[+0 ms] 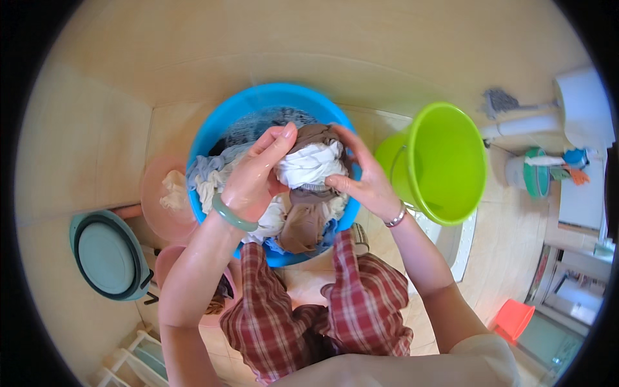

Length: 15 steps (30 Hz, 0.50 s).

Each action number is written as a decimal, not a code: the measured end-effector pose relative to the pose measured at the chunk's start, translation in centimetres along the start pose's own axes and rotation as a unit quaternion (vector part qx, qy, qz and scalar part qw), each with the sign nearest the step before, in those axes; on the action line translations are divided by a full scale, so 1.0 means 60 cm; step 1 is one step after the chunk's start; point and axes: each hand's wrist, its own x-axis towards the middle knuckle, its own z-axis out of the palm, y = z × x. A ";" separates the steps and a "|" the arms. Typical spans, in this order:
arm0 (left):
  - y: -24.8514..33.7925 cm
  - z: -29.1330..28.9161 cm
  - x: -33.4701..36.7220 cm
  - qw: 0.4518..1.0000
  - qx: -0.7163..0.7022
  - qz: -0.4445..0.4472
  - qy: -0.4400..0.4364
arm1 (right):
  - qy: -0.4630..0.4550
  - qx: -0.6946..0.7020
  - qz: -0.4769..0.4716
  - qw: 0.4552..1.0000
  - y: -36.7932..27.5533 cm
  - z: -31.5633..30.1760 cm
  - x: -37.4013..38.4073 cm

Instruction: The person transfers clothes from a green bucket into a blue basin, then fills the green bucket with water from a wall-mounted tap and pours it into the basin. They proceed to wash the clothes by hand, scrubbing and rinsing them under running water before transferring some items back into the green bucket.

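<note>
Over the blue tub, a bunched white and brown garment is held up between my two hands. My left hand, below a green bangle, cups the bundle's left side with some fingers hidden by the cloth. On the other side, my right hand grips it, the thumb across its front and the fingers behind. More wet clothes, white, brown and blue-grey, pile in the tub under my hands. Sudsy water with dark cloth shows at its far side.
A lime green bucket stands right of the tub. A pink basin with pale cloth is at its left, near a grey-green folding basin by the wall. A red stool-like object stands at far right. Tiled walls close in behind and left.
</note>
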 end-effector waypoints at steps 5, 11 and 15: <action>-0.015 0.100 0.022 0.908 0.334 0.248 -0.043 | 0.171 0.152 -0.005 0.973 -0.006 -0.072 -0.067; -0.075 0.226 0.056 0.923 0.256 0.182 -0.222 | 0.404 0.247 0.000 0.881 -0.011 -0.207 -0.166; -0.144 0.183 0.089 0.833 0.448 0.275 -0.170 | 0.479 0.093 0.135 0.862 0.041 -0.263 -0.200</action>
